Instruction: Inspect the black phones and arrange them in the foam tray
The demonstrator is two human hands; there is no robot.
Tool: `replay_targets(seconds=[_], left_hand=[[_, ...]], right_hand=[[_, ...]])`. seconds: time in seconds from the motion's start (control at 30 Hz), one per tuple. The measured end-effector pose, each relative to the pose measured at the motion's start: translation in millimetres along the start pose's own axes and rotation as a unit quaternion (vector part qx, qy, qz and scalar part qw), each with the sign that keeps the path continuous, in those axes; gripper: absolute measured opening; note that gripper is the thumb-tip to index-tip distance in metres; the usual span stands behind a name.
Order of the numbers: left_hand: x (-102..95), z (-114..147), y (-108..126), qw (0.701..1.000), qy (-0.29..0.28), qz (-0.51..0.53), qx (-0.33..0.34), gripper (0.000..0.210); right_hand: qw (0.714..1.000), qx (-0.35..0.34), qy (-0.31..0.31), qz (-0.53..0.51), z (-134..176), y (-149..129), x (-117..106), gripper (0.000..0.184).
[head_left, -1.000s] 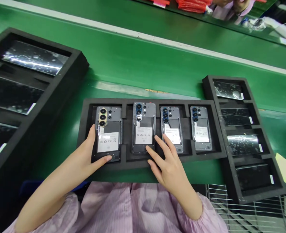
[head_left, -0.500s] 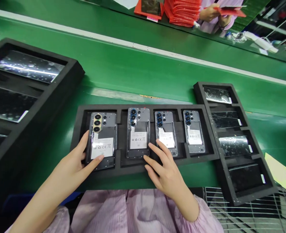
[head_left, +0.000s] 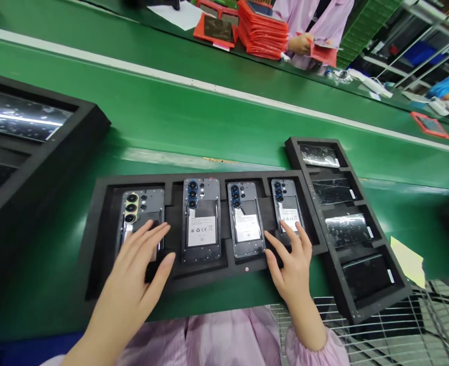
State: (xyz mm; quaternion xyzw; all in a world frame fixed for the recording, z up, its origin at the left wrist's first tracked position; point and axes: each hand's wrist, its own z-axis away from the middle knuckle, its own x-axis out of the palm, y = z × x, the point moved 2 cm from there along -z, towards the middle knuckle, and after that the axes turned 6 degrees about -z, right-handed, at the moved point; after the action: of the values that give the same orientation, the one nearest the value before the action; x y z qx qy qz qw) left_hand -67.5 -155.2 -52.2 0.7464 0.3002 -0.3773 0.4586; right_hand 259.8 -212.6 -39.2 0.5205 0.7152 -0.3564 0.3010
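A black foam tray (head_left: 203, 272) lies in front of me, holding several phones without back covers, batteries showing. My left hand (head_left: 132, 277) is over the leftmost phone (head_left: 153, 198), whose camera strip is yellowish; its fingers are stretched out and cover the phone's lower part. Beside it lies a phone with blue camera rings (head_left: 203, 249), untouched. My right hand (head_left: 293, 259) has its fingers spread between the third phone (head_left: 247, 229) and the rightmost phone (head_left: 291, 203). Its fingertips reach over the rightmost phone's lower edge; whether they touch it I cannot tell.
Another black foam tray (head_left: 384, 305) with dark glass-like panels stands at right, against the middle tray. A larger one (head_left: 90, 114) is at left. Across the green bench (head_left: 171, 122), a co-worker (head_left: 300, 43) handles a red pouch beside a stack of red pouches (head_left: 262, 35).
My left hand has let go of the leftmost phone's sides and now lies over it. My right hand has moved right, from the second phone to the rightmost. The view has shifted.
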Motion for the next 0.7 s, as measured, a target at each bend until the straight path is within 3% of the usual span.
replay_targets(seconds=[0.13,0.3,0.47,0.6,0.7], left_hand=[[15.4,-21,12,0.997,-0.014,0.017,-0.075,0.045],[13.4,-22,6,0.994,-0.022,0.02,-0.101,0.043],[9.1,-20,12,1.0,-0.006,-0.019,0.018,0.03],[16.0,-19,23,0.989,-0.033,-0.052,0.137,0.04],[20.8,-18,24,0.981,-0.05,-0.077,0.173,0.046]], right_hand=[[1.0,-0.007,0.007,-0.009,-1,-4,2,0.028],[0.999,-0.022,0.005,-0.028,2,-3,0,0.028],[0.999,-0.013,0.025,-0.044,4,-5,1,0.029],[0.997,-0.018,0.032,-0.072,5,-8,1,0.031],[0.996,-0.024,0.031,-0.084,5,-6,-2,0.029]])
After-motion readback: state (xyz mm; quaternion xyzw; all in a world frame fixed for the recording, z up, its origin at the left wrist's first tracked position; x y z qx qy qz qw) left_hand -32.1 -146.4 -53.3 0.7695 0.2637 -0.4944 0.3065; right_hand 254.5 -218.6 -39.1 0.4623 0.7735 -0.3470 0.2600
